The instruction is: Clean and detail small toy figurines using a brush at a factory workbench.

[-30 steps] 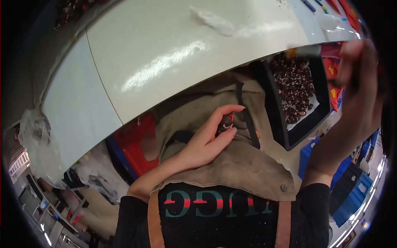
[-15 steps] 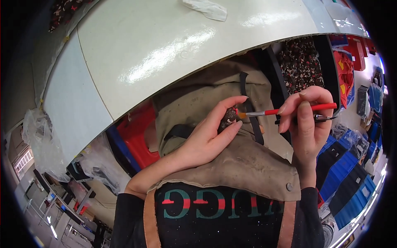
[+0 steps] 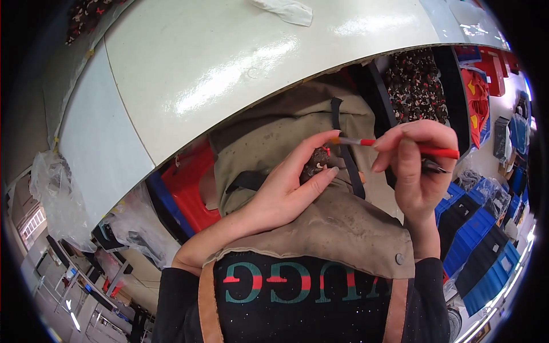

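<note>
A small dark brown figurine (image 3: 318, 162) with red and cream details is pinched in my left hand (image 3: 283, 186), between the thumb and index finger, above my lap. My right hand (image 3: 420, 168) is closed round a thin paintbrush (image 3: 367, 142) with a red handle and metal ferrule. The brush's tan tip lies at my left index fingertip, slightly above the figurine; whether it touches the finger I cannot tell. A second, dark slender tool (image 3: 434, 166) is tucked within my right hand, mostly hidden by the fingers.
A pale glossy table (image 3: 229, 63) curves across ahead, with a white cloth-like piece (image 3: 286, 11) on it. Right of my lap, a black tray (image 3: 454, 86) holds many small dark figurines (image 3: 414, 86). Blue crates (image 3: 463, 228) stand at right; a red stool (image 3: 191, 183) is at left.
The brush tip has lifted off the figurine's red part and moved up to my left fingertip. My right hand has tilted slightly; the figurine has turned a little in my left hand.
</note>
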The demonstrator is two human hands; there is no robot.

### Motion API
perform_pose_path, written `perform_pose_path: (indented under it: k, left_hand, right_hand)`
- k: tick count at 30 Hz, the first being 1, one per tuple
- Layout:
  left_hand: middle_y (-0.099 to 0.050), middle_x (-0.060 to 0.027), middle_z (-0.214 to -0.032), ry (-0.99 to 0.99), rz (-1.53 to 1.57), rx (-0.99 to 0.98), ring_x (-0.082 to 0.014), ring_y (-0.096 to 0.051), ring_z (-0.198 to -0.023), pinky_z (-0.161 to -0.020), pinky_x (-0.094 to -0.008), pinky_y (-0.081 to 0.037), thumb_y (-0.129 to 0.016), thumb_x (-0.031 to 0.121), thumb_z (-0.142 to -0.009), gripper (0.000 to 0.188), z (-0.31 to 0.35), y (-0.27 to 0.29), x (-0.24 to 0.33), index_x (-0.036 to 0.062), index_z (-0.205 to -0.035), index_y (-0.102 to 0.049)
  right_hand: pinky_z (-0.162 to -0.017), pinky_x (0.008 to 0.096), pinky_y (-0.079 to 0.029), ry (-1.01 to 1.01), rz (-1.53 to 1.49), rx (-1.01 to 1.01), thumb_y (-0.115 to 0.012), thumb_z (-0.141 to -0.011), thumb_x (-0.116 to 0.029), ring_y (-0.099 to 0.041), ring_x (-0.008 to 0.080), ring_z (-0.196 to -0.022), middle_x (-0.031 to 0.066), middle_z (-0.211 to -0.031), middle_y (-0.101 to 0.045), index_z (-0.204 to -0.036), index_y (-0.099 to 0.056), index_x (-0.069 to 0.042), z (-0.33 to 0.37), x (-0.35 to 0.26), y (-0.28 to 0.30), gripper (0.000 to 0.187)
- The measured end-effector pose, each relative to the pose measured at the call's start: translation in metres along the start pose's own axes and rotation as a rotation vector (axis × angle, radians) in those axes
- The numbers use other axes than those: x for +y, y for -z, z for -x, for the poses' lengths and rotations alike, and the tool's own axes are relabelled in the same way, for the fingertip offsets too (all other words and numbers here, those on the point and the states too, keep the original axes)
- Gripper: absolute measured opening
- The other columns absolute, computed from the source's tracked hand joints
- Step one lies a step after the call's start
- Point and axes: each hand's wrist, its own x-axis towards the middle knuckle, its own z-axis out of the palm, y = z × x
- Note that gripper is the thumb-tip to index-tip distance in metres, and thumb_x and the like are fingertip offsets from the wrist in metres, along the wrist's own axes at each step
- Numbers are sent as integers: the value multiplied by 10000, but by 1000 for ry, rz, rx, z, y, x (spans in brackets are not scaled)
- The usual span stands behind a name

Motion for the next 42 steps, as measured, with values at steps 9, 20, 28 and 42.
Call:
perform_pose_path:
  k: [9, 20, 28, 42]
  left_hand:
    - [-509, -51, -1052, -33, -75, 2, -113, -484, -931, -844, -249, -408, -528, 123, -934, 501, 1, 2, -4, 71, -1396, -341]
    - [-489, -15, -1065, -71, -76, 10, -82, -464, -963, -868, -216, -386, -551, 116, -941, 510, 0, 2, -10, 71, -1406, -348]
    - [-484, 3, -995, -27, -16, -5, -58, -455, -902, -817, -203, -393, -548, 113, -942, 506, 2, 2, -9, 78, -1406, -350]
    - [-497, -15, -1076, -83, -57, 8, -76, -466, -967, -863, -221, -395, -552, 93, -931, 515, 3, 2, -13, 84, -1407, -354]
  right_hand:
    - [-471, 197, -433, -85, -59, -57, -444, -974, -100, -522, 108, -508, 147, -792, -595, -1069, -417, -44, -5, -7, -2, 114]
    - [-517, 188, -448, -108, -100, -86, -465, -956, -41, -548, 96, -563, 139, -820, -609, -1076, -434, -23, -4, -7, 1, 125]
    - [-478, 182, -415, -139, -57, -128, -441, -976, -93, -514, 97, -518, 142, -812, -595, -1061, -422, -46, -3, -5, -2, 100]
    - [-494, 181, -416, -67, -46, -60, -453, -962, -42, -526, 87, -544, 125, -812, -602, -1062, -445, -33, -3, -6, -7, 101]
